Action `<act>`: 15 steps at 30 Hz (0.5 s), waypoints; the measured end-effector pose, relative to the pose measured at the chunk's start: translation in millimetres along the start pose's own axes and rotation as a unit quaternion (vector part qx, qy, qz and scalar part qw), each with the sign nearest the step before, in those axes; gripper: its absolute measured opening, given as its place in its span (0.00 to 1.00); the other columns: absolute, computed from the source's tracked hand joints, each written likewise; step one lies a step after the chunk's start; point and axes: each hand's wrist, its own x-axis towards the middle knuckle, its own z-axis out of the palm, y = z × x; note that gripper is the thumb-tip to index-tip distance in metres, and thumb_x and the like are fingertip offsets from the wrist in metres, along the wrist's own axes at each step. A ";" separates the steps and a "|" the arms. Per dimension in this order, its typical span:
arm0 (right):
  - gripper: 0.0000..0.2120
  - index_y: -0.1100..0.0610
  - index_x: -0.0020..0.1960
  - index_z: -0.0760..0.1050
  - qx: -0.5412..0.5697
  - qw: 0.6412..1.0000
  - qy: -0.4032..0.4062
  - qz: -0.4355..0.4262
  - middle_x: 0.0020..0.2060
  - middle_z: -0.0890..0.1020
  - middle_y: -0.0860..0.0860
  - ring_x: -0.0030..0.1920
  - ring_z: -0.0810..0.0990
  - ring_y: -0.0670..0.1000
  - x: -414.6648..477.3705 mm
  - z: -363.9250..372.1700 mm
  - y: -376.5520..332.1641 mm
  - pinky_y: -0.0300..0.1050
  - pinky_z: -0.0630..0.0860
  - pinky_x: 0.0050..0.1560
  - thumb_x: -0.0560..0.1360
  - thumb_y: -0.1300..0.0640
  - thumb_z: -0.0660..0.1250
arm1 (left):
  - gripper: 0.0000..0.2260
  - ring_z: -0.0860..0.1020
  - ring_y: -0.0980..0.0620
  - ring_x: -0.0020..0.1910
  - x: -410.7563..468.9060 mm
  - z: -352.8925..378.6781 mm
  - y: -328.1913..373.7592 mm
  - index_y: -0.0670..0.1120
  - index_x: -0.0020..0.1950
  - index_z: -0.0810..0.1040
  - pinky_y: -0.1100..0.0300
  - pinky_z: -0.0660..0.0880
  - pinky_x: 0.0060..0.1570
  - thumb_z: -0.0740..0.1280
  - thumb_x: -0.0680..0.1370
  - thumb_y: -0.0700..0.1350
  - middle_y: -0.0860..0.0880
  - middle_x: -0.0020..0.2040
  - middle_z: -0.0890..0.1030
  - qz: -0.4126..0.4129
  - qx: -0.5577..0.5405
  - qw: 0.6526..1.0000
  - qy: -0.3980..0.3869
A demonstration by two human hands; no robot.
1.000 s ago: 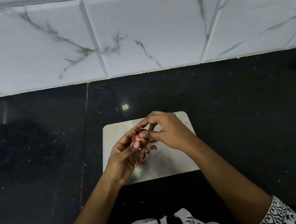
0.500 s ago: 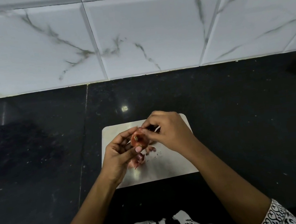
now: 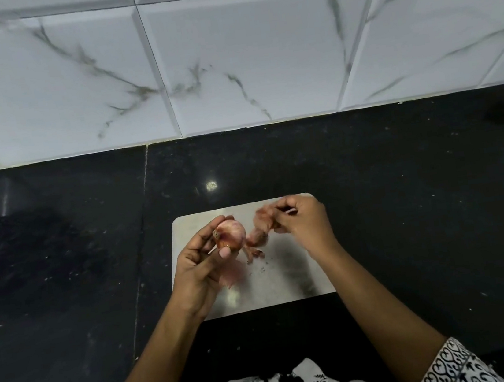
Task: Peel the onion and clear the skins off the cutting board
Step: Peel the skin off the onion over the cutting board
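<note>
Left hand [image 3: 200,261] cradles onion [image 3: 232,233] between thumb and fingertips, above cutting board [image 3: 288,282], likely so scraps drop onto it. Right hand [image 3: 305,225], just right of onion, pinches blurred strip of skin [image 3: 263,224]; whether strip joins onion, cannot tell. Peeling looks part done: pale flesh shows, brown patch near left thumb. Loose skins [image 3: 254,253] lie on board below, between hands. Dark countertop [image 3: 406,202] spreads beyond both hands, tiled wall [image 3: 241,48] past it; only hands themselves overhang scraps.

Dim scene, glare spot on the black counter [image 3: 211,185], right hand [image 3: 305,225] motion-blurred, edges bowed.
</note>
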 end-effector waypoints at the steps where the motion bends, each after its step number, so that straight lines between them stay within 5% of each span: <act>1: 0.04 0.58 0.48 0.81 -0.066 0.998 -0.024 -0.008 0.44 0.84 0.53 0.42 0.83 0.50 -0.5 2.8 8.8 0.47 0.82 0.46 0.73 0.61 0.70 | 0.19 0.82 0.52 0.50 0.4 -1.6 -0.8 0.48 0.51 0.84 0.63 0.80 0.44 0.66 0.66 0.31 0.49 0.54 0.83 -0.006 0.004 1.000 0.001; 4: 0.07 0.56 0.51 0.80 -0.204 0.976 -0.057 -0.042 0.47 0.83 0.50 0.43 0.81 0.47 -7.6 10.3 23.8 0.45 0.80 0.48 0.73 0.57 0.70 | 0.24 0.82 0.52 0.49 1.4 -6.3 -3.7 0.49 0.54 0.83 0.63 0.80 0.41 0.79 0.59 0.42 0.49 0.55 0.83 -0.029 0.023 0.999 -0.005; 9: 0.10 0.50 0.53 0.77 -0.176 0.976 -0.037 -0.123 0.51 0.77 0.43 0.46 0.79 0.42 -16.6 3.6 2.8 0.37 0.77 0.48 0.73 0.58 0.70 | 0.34 0.82 0.50 0.47 0.5 -6.3 -1.6 0.54 0.59 0.81 0.60 0.80 0.40 0.83 0.53 0.48 0.50 0.52 0.83 -0.068 0.049 0.996 -0.021; 15: 0.15 0.48 0.61 0.75 -0.056 0.956 -0.255 -0.132 0.54 0.75 0.39 0.53 0.76 0.36 -27.7 -6.4 -36.2 0.27 0.74 0.50 0.74 0.56 0.68 | 0.35 0.83 0.45 0.48 1.0 -4.6 0.5 0.53 0.67 0.73 0.57 0.81 0.42 0.78 0.61 0.40 0.40 0.55 0.82 -0.063 0.013 0.997 -0.047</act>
